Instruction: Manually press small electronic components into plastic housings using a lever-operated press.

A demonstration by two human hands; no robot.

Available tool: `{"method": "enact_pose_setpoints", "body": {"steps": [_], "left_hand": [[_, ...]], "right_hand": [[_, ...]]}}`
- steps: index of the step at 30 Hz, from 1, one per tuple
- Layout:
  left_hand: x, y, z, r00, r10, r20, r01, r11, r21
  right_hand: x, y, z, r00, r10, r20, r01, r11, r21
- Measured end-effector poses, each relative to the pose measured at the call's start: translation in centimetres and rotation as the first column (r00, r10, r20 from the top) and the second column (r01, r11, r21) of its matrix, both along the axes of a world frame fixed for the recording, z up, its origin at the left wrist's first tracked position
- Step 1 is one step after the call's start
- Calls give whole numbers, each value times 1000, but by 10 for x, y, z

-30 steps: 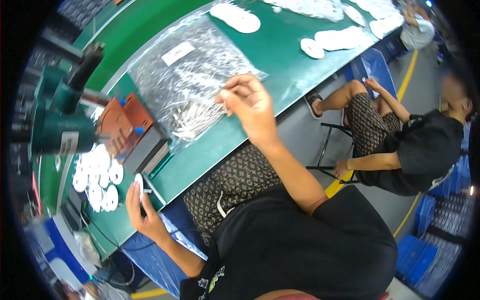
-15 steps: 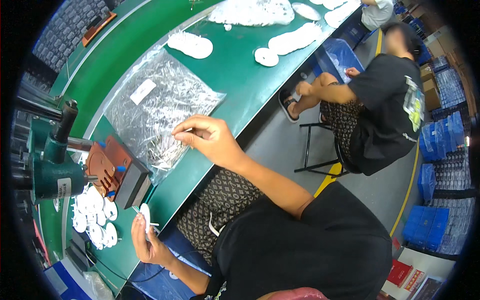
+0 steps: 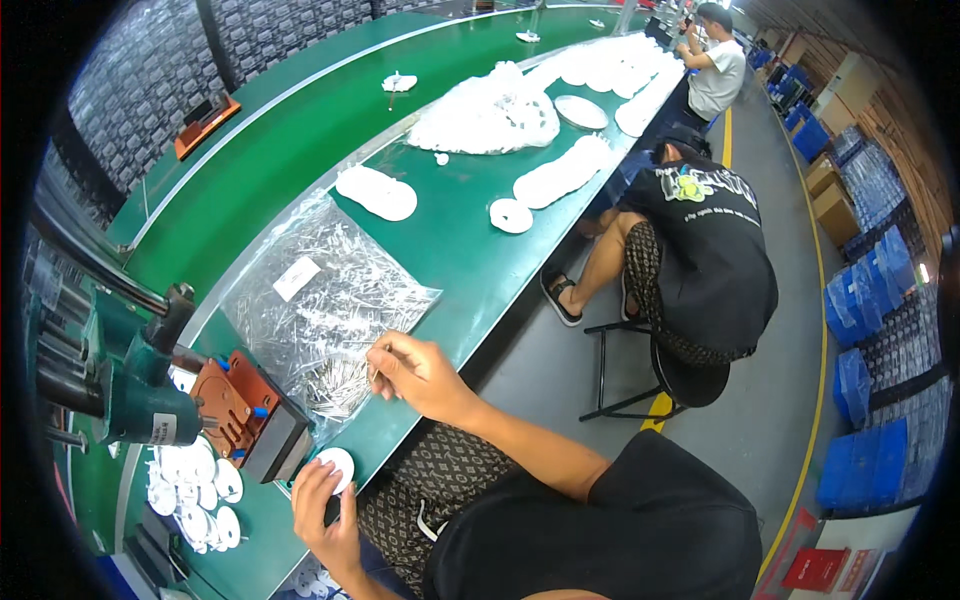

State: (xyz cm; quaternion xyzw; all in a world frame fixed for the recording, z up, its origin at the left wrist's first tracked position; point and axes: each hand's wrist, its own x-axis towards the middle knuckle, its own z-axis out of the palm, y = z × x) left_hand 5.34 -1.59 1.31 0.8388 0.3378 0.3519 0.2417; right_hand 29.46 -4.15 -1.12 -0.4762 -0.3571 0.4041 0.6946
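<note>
My left hand pinches a white round disc by its edge at the front of the green table, its flat face showing. My right hand is closed in a pinch at the near corner of a clear plastic bag. Whatever lies between those fingertips is too small to name. Thin metal pins spill in a heap from the bag's mouth, just left of my right fingers. Between the bag and my left hand stands an orange-brown fixture with a dark block.
A green press-like machine stands at the left, with a pile of white spools below it. Rows of white discs and a large white bag lie farther along the table. A co-worker sits bent over at the right.
My view has tilted up. The disc in my left hand has turned from edge-on to face-on. My right hand stays pinched by the pins. The seated co-worker has leaned forward.
</note>
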Motion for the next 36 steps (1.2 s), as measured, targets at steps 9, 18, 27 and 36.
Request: {"method": "enact_pose_setpoints", "body": {"steps": [9, 18, 27, 36], "left_hand": [[-4, 4, -7, 992, -62, -106, 68, 997, 44], [9, 1, -2, 998, 7, 58, 1, 991, -131], [8, -1, -1, 998, 23, 57, -17, 995, -100], [6, 8, -14, 997, 80, 19, -77, 988, -132]], "right_hand": [[-16, -2, 9, 878, -168, 448, 102, 981, 168], [-47, -11, 11, 816, 97, 570, -182, 979, 94], [-51, -10, 13, 778, 158, 609, -248, 966, 67], [-60, 6, 5, 627, -55, 777, -251, 930, 268]]}}
